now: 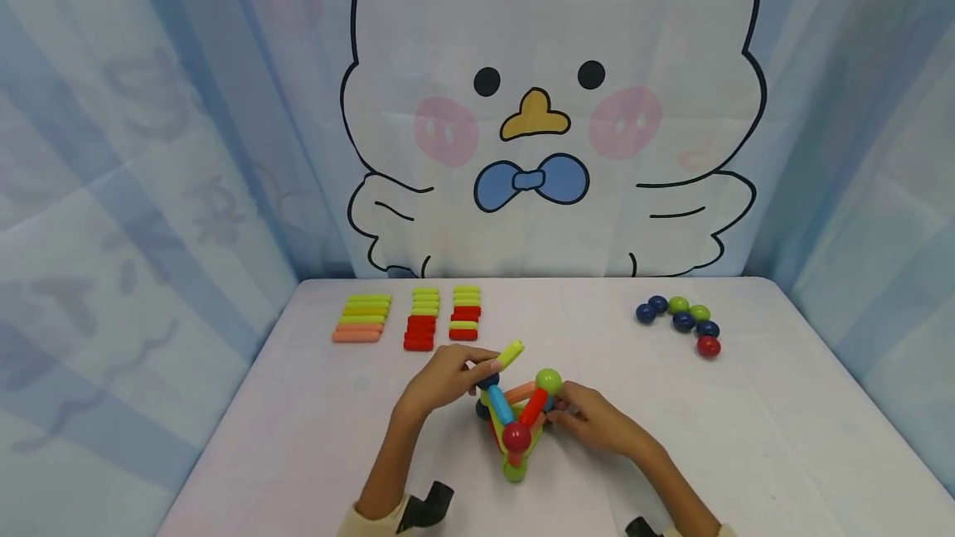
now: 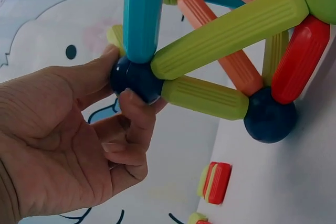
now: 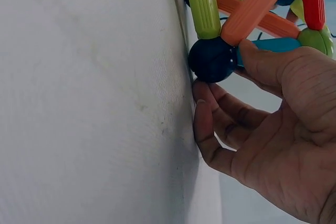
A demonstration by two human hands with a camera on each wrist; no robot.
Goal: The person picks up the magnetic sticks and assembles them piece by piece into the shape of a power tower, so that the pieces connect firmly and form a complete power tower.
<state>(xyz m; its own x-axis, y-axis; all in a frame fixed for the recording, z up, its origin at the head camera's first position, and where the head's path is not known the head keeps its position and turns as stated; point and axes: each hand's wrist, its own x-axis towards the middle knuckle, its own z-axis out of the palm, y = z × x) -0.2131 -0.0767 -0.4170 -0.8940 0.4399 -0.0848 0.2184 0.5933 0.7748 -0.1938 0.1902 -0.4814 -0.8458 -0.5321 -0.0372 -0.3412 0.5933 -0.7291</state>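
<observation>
A ball-and-stick structure (image 1: pixel 516 419) of lime, orange, red and blue sticks joined by balls stands on the white table (image 1: pixel 753 437) near the front middle. My left hand (image 1: pixel 485 371) pinches a dark blue ball (image 2: pixel 135 78) at a corner of the structure between thumb and forefinger. A lime stick (image 1: pixel 511 352) juts up by those fingers. My right hand (image 1: pixel 561 413) holds the other side below the green ball (image 1: pixel 548 380). Its thumb lies on another dark blue ball (image 3: pixel 211 59) and its fingers curl beneath, against the table.
Three rows of spare sticks lie at the back left: lime and orange (image 1: pixel 361 319), lime and red (image 1: pixel 421 321), mixed lime and red (image 1: pixel 465 313). Several loose blue, green and red balls (image 1: pixel 681 321) sit at the back right. A cartoon-duck curtain (image 1: pixel 552 106) backs the table.
</observation>
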